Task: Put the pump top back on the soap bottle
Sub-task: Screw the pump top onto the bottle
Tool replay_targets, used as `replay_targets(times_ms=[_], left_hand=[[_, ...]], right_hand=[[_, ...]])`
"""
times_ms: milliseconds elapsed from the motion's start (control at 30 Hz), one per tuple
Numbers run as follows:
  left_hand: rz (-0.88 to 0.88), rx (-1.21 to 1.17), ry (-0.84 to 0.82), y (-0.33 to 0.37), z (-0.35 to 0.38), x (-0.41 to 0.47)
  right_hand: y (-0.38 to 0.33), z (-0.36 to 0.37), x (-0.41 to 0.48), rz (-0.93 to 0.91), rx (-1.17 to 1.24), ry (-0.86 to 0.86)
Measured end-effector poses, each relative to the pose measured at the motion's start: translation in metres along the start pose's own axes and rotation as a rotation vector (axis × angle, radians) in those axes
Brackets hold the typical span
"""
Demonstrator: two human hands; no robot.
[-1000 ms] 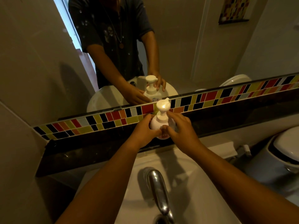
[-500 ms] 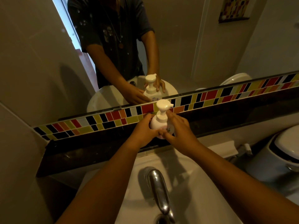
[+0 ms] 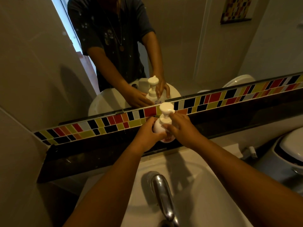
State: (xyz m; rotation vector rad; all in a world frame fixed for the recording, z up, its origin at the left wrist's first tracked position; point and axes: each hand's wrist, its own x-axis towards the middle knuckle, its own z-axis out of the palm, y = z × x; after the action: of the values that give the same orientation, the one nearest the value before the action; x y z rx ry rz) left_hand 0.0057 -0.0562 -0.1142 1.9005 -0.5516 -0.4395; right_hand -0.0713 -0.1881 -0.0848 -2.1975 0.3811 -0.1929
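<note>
I see soap bottle (image 3: 158, 128) upright on dark ledge (image 3: 98, 154), pump top (image 3: 166, 107) seated. Left hand (image 3: 148, 136) wraps body; right hand (image 3: 183, 128) fingers curl against right side.

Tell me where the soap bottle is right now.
In the head view, the soap bottle stands centre frame on the dark ledge below the mirror, behind the faucet, held between the left hand and right hand.

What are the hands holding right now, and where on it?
Both hold the soap bottle: the left hand wraps its body, and the right hand has fingers at the pump top collar.
</note>
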Motion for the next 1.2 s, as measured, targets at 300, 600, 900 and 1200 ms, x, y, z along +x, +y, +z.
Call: replay_targets(times_ms=[300, 600, 900, 1200], left_hand=[[0.012, -0.012, 0.054, 0.0, 0.005, -0.004], [-0.004, 0.01, -0.022, 0.0, -0.001, -0.001], [0.006, -0.014, 0.017, 0.0, 0.002, -0.004], [0.008, 0.021, 0.041, 0.0, 0.003, -0.003]], right_hand=[[-0.007, 0.025, -0.004, 0.017, 0.132, 0.269], [-0.01, 0.007, -0.001, 0.05, 0.271, 0.026], [-0.012, 0.023, -0.002, 0.033, 0.202, 0.226], [-0.017, 0.03, 0.002, 0.074, 0.132, 0.321]])
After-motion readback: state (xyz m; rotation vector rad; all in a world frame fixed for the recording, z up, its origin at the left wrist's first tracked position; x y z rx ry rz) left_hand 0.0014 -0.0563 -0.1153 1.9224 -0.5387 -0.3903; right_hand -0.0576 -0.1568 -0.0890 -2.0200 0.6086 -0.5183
